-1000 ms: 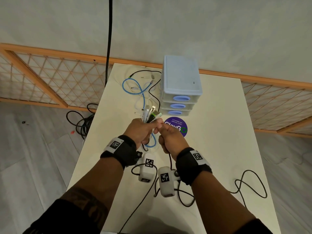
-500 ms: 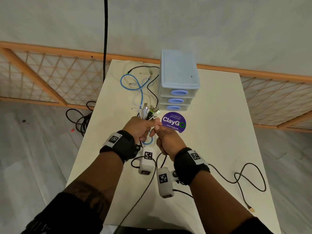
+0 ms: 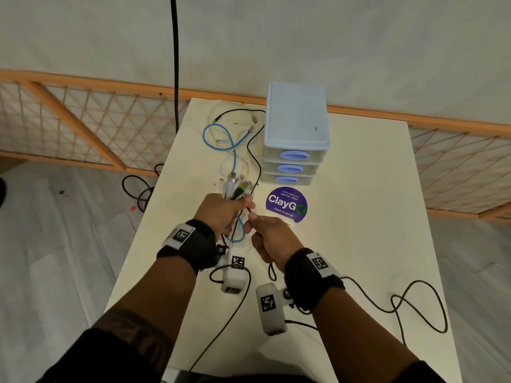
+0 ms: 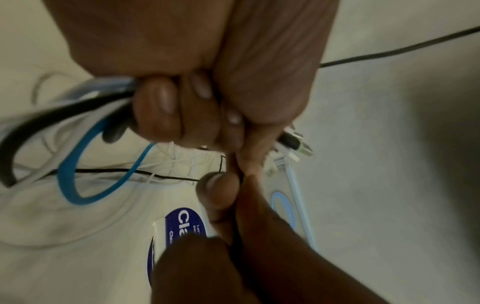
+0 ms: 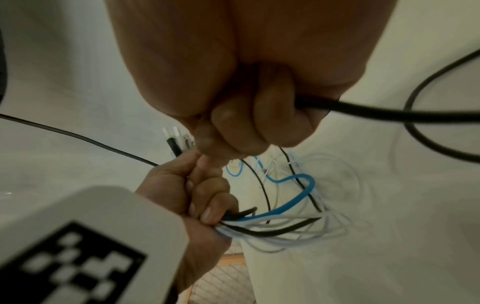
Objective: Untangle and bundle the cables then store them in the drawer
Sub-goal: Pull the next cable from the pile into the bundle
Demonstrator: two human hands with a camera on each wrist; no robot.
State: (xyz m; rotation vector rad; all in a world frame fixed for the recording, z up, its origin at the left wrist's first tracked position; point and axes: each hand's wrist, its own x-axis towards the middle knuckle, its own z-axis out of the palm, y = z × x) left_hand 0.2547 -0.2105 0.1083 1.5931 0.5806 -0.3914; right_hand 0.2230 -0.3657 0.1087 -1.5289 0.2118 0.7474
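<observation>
My left hand (image 3: 225,211) grips a bunch of cable ends (image 3: 235,186), white, black and green-tipped plugs sticking up from the fist. Blue cable (image 3: 218,139), white and black cables trail from it across the far left of the table. My right hand (image 3: 269,236) is curled round a black cable (image 5: 389,112) just right of the left hand, its thumb and finger pinching close to the left fist. That black cable (image 3: 409,302) loops away over the table's right side. In the left wrist view the fingers (image 4: 161,107) close on the cables.
A pale blue three-drawer unit (image 3: 296,125) stands at the table's back, all drawers closed. A purple round sticker (image 3: 286,203) lies in front of it. Black cords (image 3: 138,189) lie on the floor to the left. The white table (image 3: 373,203) ends near my body.
Both hands have drawn slightly apart; the right hand slid back toward me along the black cable, while the left keeps hold of the plug bunch.
</observation>
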